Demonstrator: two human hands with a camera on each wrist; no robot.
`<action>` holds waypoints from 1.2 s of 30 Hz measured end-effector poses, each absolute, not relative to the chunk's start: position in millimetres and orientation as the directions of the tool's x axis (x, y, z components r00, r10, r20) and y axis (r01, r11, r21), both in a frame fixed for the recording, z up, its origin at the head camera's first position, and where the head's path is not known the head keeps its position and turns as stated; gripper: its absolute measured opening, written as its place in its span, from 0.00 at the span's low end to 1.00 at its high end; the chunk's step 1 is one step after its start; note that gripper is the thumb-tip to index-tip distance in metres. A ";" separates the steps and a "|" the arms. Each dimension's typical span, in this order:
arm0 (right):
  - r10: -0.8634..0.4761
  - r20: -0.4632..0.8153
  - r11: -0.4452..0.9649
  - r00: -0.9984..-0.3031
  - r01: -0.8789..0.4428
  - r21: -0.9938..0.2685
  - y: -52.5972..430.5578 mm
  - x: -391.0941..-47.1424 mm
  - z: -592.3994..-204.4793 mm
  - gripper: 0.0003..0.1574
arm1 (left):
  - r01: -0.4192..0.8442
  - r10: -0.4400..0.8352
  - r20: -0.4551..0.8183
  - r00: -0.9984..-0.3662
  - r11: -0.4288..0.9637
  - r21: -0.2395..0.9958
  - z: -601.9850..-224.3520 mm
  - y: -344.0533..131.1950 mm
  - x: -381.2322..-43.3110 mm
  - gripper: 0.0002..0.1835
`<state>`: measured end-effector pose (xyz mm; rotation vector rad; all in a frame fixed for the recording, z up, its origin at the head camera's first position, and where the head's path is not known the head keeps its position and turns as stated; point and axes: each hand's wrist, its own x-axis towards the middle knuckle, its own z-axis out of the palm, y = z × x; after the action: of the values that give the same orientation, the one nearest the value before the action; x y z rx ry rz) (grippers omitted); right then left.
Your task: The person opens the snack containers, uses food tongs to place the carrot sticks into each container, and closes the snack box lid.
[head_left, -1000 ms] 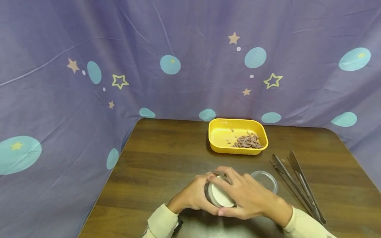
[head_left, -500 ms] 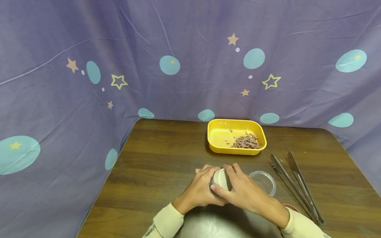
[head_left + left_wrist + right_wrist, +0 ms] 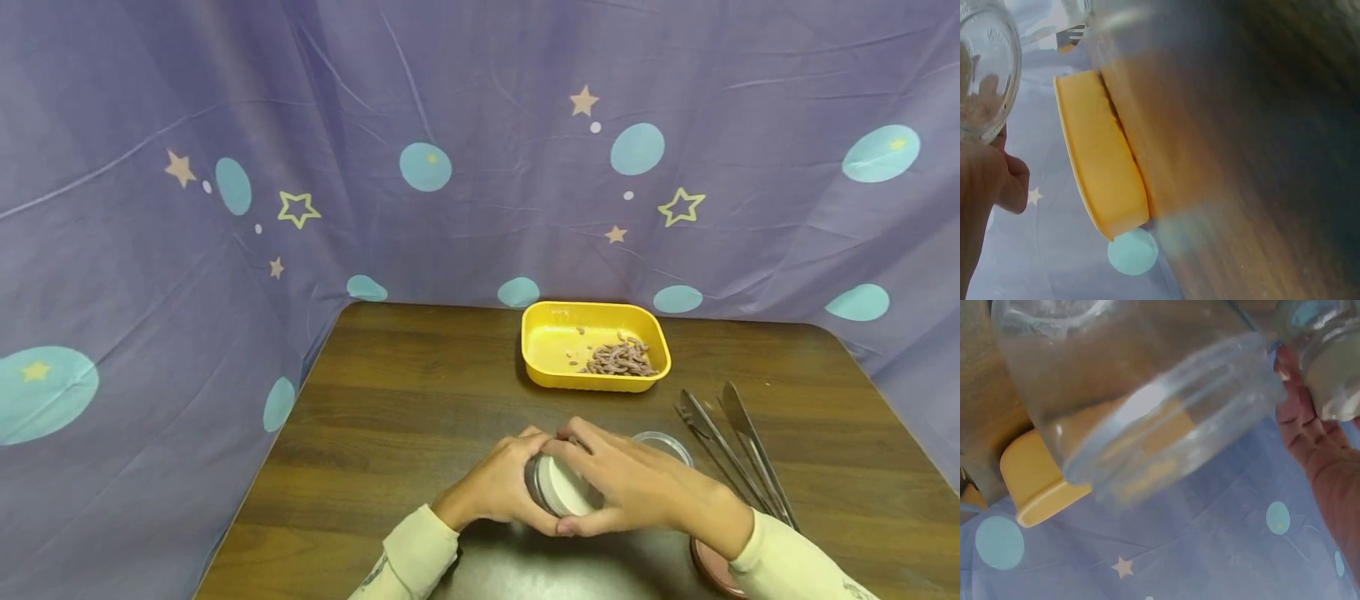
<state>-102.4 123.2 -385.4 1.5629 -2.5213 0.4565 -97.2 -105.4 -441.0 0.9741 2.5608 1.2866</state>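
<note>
Over the table's front part, both hands hold one small glass jar with a cream lid, tilted slightly. My left hand wraps the glass body from the left; in the left wrist view the jar's clear glass shows above the curled fingers. My right hand grips the lid from the right, with fingers over its far edge and thumb at its near edge. A second clear jar stands partly behind the right hand; its threaded mouth looms large in the right wrist view.
A yellow tray at the table's back holds brown pellet-like pieces. Metal tongs lie spread at the right. A reddish-brown round dish shows partly under the right sleeve. A purple patterned curtain hangs behind the table.
The jar and both hands tipped to the right half a second ago and have turned back, so the lid faces up more. My right forearm has shifted right, uncovering more of the reddish-brown dish.
</note>
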 end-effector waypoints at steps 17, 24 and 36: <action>-0.777 0.403 0.440 -0.484 -0.875 -0.202 149.4 -91.1 -370.9 0.51 | 0.408 0.594 0.131 -0.794 0.360 0.839 -454.7 -103.7 -107.2 0.50; -0.722 0.449 0.490 -0.526 -0.848 -0.205 162.3 -72.8 -391.0 0.47 | 0.395 0.551 0.131 -0.824 0.394 0.830 -457.3 -97.5 -115.6 0.41; -0.573 0.724 0.373 -0.384 -0.909 -0.187 180.2 -45.2 -441.3 0.43 | 0.310 0.449 0.056 -0.892 0.516 0.799 -464.8 -94.6 -126.0 0.43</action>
<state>-45.2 180.2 -441.3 1.2737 -2.0811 0.7875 -126.0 -94.6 -464.8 0.6556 2.5946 1.3186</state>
